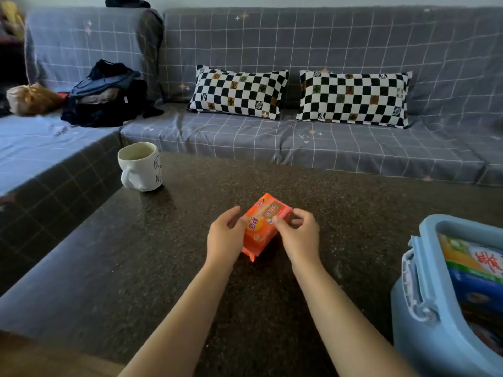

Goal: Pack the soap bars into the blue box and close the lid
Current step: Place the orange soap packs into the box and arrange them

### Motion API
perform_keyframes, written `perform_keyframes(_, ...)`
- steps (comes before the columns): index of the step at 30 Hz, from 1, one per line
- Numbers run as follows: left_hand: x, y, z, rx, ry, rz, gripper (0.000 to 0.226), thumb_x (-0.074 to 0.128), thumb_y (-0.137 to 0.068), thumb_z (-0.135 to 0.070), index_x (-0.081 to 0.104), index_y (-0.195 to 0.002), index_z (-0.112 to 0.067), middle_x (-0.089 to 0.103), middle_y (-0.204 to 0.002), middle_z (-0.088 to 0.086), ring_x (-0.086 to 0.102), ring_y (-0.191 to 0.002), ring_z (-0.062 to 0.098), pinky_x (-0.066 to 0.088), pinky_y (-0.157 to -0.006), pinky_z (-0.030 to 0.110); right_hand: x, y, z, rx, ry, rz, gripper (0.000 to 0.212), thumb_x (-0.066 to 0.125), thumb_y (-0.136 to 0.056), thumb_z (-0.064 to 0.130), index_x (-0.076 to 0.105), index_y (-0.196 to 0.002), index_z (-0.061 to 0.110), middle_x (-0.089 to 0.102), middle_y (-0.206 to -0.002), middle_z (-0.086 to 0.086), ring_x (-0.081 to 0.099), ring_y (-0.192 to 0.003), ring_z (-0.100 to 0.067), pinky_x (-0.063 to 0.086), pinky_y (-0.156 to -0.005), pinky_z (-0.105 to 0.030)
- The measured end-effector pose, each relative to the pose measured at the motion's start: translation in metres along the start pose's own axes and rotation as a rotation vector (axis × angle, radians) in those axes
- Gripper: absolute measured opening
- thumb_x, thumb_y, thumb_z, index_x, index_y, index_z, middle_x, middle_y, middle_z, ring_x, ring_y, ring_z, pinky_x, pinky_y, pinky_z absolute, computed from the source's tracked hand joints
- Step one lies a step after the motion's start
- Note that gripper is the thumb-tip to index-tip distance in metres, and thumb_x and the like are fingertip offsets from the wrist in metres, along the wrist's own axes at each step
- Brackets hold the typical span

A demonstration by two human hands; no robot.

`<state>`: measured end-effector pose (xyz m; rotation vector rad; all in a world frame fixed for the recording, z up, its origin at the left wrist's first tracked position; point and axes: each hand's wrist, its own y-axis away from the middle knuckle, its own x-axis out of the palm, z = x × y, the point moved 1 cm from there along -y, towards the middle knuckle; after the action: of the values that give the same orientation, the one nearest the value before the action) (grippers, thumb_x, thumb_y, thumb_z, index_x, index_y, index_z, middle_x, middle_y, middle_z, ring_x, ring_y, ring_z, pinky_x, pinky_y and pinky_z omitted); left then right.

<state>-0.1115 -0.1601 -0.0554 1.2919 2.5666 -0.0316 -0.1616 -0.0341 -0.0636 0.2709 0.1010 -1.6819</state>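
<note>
Head view: both hands, left and right, pinch the orange soap mid-tabletop; box at right is open, part-filled; person should carry soap level and lay it flat on the packs

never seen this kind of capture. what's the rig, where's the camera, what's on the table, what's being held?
No machine here: a person works with two bare hands. The single picture comes from a wide-angle camera on their head, looking forward and down. The left hand and right hand hold an orange plastic-wrapped soap pack between them over the dark speckled stone table. On the table stands a white ceramic mug, far left. At the right edge is the open light-blue plastic box, with colourful packs already inside. Behind it all is a grey grid-patterned sofa with two black-and-white checkered pillows.
</note>
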Motion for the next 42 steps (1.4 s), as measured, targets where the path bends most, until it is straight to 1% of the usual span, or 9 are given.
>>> perform_keyframes(4, 0.007, 0.028, 0.009, -0.231, 0.014, -0.118, 0.063, 0.059, -0.087, -0.037, 0.038, -0.141, -0.011, 0.042, -0.144, 0.01, 0.043, -0.129, 0.025, 0.038, -0.106, 0.043, 0.0, -0.025, 0.007, 0.024, 0.021, 0.12, 0.047, 0.052, -0.09, 0.033, 0.046, -0.135, 0.02, 0.039, -0.144, -0.004, 0.041, -0.129, -0.02, 0.034, -0.102, -0.033)
perform_keyframes(8, 0.015, 0.047, 0.007, -0.284, 0.21, -0.006, 0.03, 0.057, -0.089, -0.036, 0.063, -0.109, -0.014, 0.068, -0.107, 0.0, 0.061, -0.09, 0.008, 0.045, -0.07, 0.023, 0.003, -0.026, 0.002, 0.101, 0.033, 0.257, 0.039, 0.047, -0.091, 0.039, 0.055, -0.124, 0.018, 0.059, -0.124, -0.003, 0.054, -0.102, -0.014, 0.037, -0.08, -0.026)
perform_keyframes(16, 0.018, 0.06, 0.003, -0.152, 0.224, -0.043, 0.01, 0.05, -0.094, -0.03, 0.06, -0.096, -0.031, 0.063, -0.085, -0.018, 0.055, -0.082, -0.004, 0.038, -0.08, 0.025, -0.021, 0.002, -0.007, 0.187, -0.126, 0.242, 0.019, 0.059, -0.085, 0.03, 0.069, -0.095, 0.017, 0.069, -0.087, 0.004, 0.059, -0.078, -0.003, 0.04, -0.064, -0.021)
perform_keyframes(19, 0.009, 0.074, -0.001, -0.128, 0.237, -0.047, 0.016, 0.048, -0.095, -0.032, 0.06, -0.084, -0.033, 0.065, -0.082, -0.019, 0.058, -0.082, -0.004, 0.039, -0.07, 0.02, -0.031, 0.023, -0.009, 0.188, -0.168, 0.219, 0.021, 0.059, -0.086, 0.032, 0.07, -0.098, 0.019, 0.065, -0.078, 0.012, 0.057, -0.078, -0.001, 0.041, -0.069, -0.022)
perform_keyframes(24, -0.017, 0.105, -0.023, 0.043, 0.197, -0.081, 0.037, 0.051, -0.093, -0.035, 0.069, -0.065, -0.049, 0.072, -0.069, -0.022, 0.066, -0.069, -0.006, 0.043, -0.064, 0.02, -0.052, 0.061, 0.01, 0.198, -0.308, 0.199, 0.022, 0.066, -0.081, 0.031, 0.066, -0.059, 0.03, 0.067, -0.068, 0.018, 0.058, -0.079, -0.002, 0.042, -0.075, -0.024)
perform_keyframes(26, -0.028, 0.121, -0.035, 0.11, 0.181, -0.1, 0.039, 0.051, -0.093, -0.037, 0.066, -0.063, -0.057, 0.071, -0.067, -0.025, 0.065, -0.068, -0.005, 0.044, -0.064, 0.02, -0.063, 0.078, 0.023, 0.173, -0.329, 0.203, 0.019, 0.068, -0.078, 0.034, 0.065, -0.06, 0.033, 0.065, -0.066, 0.021, 0.054, -0.08, 0.001, 0.037, -0.081, -0.027)
perform_keyframes(30, -0.045, 0.15, -0.053, 0.203, 0.177, -0.105, 0.039, 0.052, -0.092, -0.037, 0.067, -0.059, -0.051, 0.069, -0.064, -0.027, 0.062, -0.059, -0.01, 0.044, -0.052, 0.009, -0.089, 0.112, 0.048, 0.063, -0.339, 0.219, 0.021, 0.065, -0.08, 0.036, 0.065, -0.06, 0.032, 0.065, -0.054, 0.027, 0.053, -0.075, 0.006, 0.03, -0.062, -0.017)
perform_keyframes(34, -0.053, 0.174, -0.073, 0.279, 0.213, -0.057, 0.028, 0.055, -0.091, -0.036, 0.068, -0.066, -0.04, 0.072, -0.068, -0.023, 0.064, -0.065, -0.011, 0.041, -0.052, 0.0, -0.117, 0.137, 0.062, 0.008, -0.366, 0.253, 0.008, 0.061, -0.084, 0.036, 0.061, -0.084, 0.028, 0.064, -0.079, 0.016, 0.054, -0.078, 0.003, 0.031, -0.06, -0.016)
perform_keyframes(42, -0.032, 0.212, -0.119, 0.399, 0.231, 0.134, 0.019, 0.056, -0.09, -0.038, 0.072, -0.081, -0.033, 0.076, -0.079, -0.014, 0.069, -0.074, -0.002, 0.045, -0.055, 0.002, -0.189, 0.161, 0.078, -0.02, -0.378, 0.168, 0.025, 0.06, -0.085, 0.036, 0.058, -0.105, 0.021, 0.067, -0.095, 0.003, 0.061, -0.092, -0.013, 0.043, -0.075, -0.029)
